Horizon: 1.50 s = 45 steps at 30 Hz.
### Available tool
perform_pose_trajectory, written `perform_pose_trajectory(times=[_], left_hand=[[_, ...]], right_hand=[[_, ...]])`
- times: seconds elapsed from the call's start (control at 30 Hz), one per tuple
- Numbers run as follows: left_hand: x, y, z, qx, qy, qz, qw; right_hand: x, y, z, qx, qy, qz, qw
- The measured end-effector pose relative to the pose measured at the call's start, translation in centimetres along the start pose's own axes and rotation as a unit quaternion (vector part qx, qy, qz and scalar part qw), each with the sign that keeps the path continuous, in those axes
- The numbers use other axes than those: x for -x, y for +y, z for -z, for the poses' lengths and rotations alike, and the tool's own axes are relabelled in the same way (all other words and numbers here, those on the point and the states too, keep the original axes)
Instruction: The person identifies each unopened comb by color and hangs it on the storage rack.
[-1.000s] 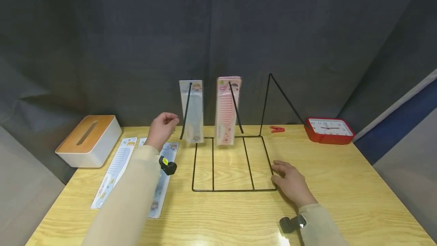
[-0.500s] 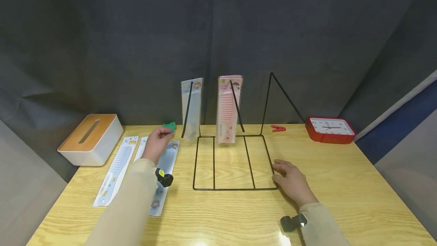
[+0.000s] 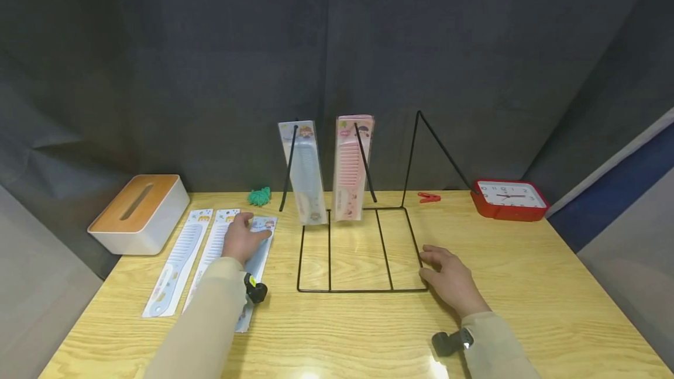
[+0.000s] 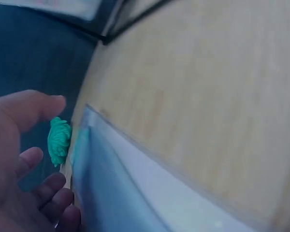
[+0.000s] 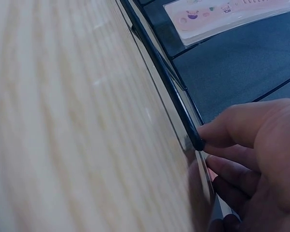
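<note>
My left hand (image 3: 243,241) hovers over the packaged blue combs lying on the table, thumb and fingers apart, holding nothing. Beneath it is the rightmost blue comb pack (image 4: 121,179); the middle blue comb pack (image 3: 215,244) is partly covered by the hand and sleeve. Another blue comb pack (image 3: 178,268) lies further left. On the black wire rack (image 3: 362,292), a blue comb pack (image 3: 307,174) hangs tilted from the left hook, and pink comb packs (image 3: 348,174) hang from the middle one. My right hand (image 3: 450,278) holds the rack's right front corner between thumb and fingers.
A green tangled bundle (image 3: 259,196) lies behind the combs. The white tissue box (image 3: 142,233) with a wooden lid stands at the left. A red clip (image 3: 429,197) and a red clock (image 3: 509,200) are at the back right. The rack's right hook (image 3: 444,151) bears no pack.
My left hand has moved from beside the left hook, back toward the lying combs. The hanging blue comb pack has swung. My right hand stays at the rack.
</note>
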State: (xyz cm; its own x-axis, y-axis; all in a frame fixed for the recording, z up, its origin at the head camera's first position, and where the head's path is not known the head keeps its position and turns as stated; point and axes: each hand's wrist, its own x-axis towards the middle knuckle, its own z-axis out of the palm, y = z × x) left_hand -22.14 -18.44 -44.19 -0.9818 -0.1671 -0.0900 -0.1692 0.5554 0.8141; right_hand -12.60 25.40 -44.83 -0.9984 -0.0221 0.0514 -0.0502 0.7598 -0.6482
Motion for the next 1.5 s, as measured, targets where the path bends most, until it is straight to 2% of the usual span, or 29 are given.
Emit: perform_pose_trajectory(times=[0.1, 0.2, 0.3, 0.4, 0.63, 0.8, 1.17, 1.4, 1.5], left_hand=[[0.4, 0.1, -0.4, -0.090, 0.019, -0.020, 0.9955], [0.9, 0.5, -0.7, -0.150, 0.026, -0.022, 0.9881], [1.3, 1.1, -0.5, -0.174, 0.018, -0.011, 0.9846], [1.4, 1.3, -0.1, -0.172, 0.006, 0.005, 0.9851], [0.8, 0.2, 0.0, -0.116, 0.003, -0.006, 0.9932], [1.4, -0.2, 0.6, -0.066, 0.028, -0.020, 0.9973], [5.4, 1.6, 2.0, 0.028, 0.039, -0.040, 0.9980], [7.6, 2.3, 2.2, 0.099, 0.053, -0.073, 0.9910], [8.7, 3.2, 2.6, 0.113, 0.052, -0.095, 0.9876]], right_hand=[[0.0, 0.0, 0.1, -0.001, 0.000, -0.001, 1.000], [0.0, -0.1, 0.1, -0.001, 0.001, 0.000, 1.000], [0.1, -0.1, 0.1, -0.004, 0.002, -0.002, 1.000], [0.1, -0.1, 0.0, -0.008, 0.000, -0.003, 1.000], [0.0, 0.0, 0.0, -0.010, 0.004, -0.003, 1.000], [0.1, 0.0, 0.0, -0.014, 0.001, -0.004, 1.000], [0.0, 0.3, -0.2, -0.012, 0.009, 0.004, 1.000], [0.0, 0.4, -0.1, -0.011, 0.009, 0.000, 1.000], [0.1, 0.3, 0.1, -0.015, 0.008, -0.003, 1.000]])
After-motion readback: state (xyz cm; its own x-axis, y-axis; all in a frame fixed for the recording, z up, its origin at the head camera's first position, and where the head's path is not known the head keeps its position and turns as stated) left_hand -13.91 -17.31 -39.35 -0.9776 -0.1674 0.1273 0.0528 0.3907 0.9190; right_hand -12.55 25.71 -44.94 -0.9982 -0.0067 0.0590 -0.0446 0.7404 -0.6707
